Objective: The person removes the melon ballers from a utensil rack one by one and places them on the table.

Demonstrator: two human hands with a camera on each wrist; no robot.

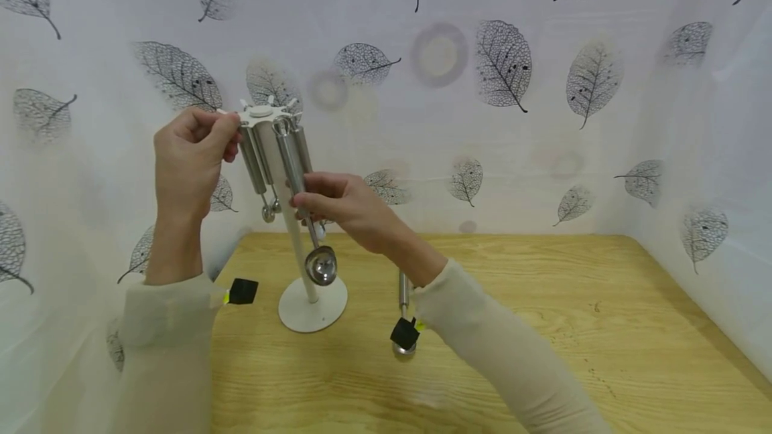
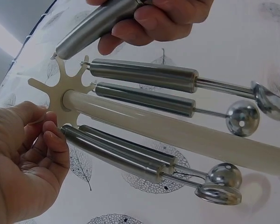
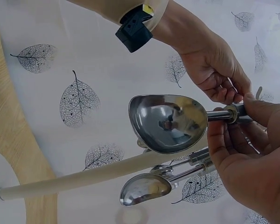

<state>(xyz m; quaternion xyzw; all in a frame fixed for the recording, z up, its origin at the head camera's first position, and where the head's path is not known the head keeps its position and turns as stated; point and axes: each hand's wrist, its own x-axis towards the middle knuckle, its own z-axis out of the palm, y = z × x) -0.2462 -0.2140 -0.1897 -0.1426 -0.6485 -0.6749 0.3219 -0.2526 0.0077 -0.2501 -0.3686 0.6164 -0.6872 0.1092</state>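
A white stand point(image 1: 298, 313) with a round base holds a star-shaped hook rack point(image 2: 41, 86) at its top. My left hand point(image 1: 187, 159) pinches one arm of that rack between thumb and fingers. With my right hand point(image 1: 356, 209) I grip the steel handle of an ice cream scoop point(image 3: 168, 123), its bowl hanging downward. This handle's end meets a rack arm in the left wrist view; whether it is hooked on, I cannot tell. Around the pole hang several steel tools, among them a melon baller point(image 2: 242, 118) and another scoop point(image 3: 145, 188).
Another steel scoop point(image 1: 403, 290) lies on the wooden table point(image 1: 512, 353), right of the base and partly hidden by the right wrist's black camera point(image 1: 405, 333). A pale leaf-patterned curtain point(image 1: 543, 173) encloses the table's back and sides.
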